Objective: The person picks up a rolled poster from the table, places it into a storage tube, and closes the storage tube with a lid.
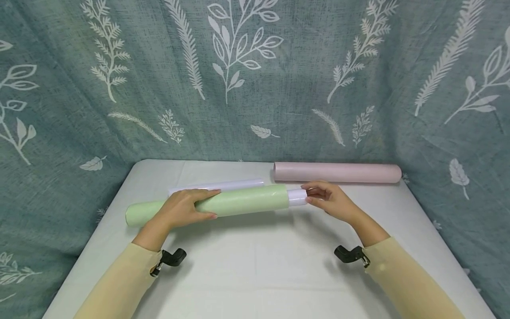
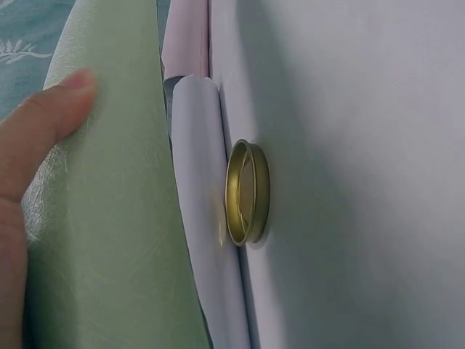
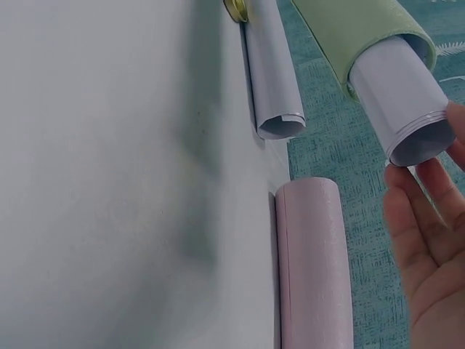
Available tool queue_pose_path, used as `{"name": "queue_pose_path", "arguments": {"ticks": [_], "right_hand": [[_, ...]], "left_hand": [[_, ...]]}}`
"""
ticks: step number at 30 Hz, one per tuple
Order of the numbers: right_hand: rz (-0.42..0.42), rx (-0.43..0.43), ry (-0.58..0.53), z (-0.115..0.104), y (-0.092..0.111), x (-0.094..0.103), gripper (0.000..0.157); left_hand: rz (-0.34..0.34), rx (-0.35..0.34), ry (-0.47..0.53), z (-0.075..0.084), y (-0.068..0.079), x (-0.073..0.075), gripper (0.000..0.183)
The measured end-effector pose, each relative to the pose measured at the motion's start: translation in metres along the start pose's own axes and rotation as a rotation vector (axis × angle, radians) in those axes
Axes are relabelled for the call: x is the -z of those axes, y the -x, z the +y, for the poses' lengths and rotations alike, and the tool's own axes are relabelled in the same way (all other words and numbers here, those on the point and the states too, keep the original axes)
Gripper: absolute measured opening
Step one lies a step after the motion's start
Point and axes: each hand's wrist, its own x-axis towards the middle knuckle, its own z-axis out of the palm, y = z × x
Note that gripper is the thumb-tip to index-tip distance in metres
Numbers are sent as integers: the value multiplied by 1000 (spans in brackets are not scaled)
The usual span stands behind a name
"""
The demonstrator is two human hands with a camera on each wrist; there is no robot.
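Observation:
A long light-green tube [image 1: 247,200] is held at a slight slant over the white table, its right end raised. My left hand [image 1: 185,208] grips it left of the middle, thumb [image 2: 62,109] along its side in the left wrist view. Out of the tube's right end sticks a white paper roll [image 3: 399,94], hollow and layered at its edge. My right hand [image 1: 328,200] pinches the rim of that roll between thumb and fingers. How far the roll reaches inside the green tube is hidden.
A second white paper roll [image 3: 276,80] lies behind the green tube. Beside it on the table [image 1: 255,274] is a round gold metal cap [image 2: 248,193]. A pink tube [image 1: 338,173] lies along the back right edge. A patterned teal curtain [image 1: 295,79] hangs behind.

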Motion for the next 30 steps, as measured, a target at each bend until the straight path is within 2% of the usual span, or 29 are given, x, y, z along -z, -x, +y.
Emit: {"name": "queue_pose_path", "arguments": {"ticks": [6,11,21,30], "right_hand": [[-5,32,-29,-1,-3,-6,35],[5,22,-33,-2,-6,-13,34],[10,34,-95,-2,-10,-25,33],[-11,30,-101,-5,-12,-34,33]], "left_hand": [[-5,-4,-2,2,-2,0,70],[-12,0,6,3,-3,0,70],[7,-20,3,6,-4,-1,70],[26,-45,5,8,-4,-2,70]]}}
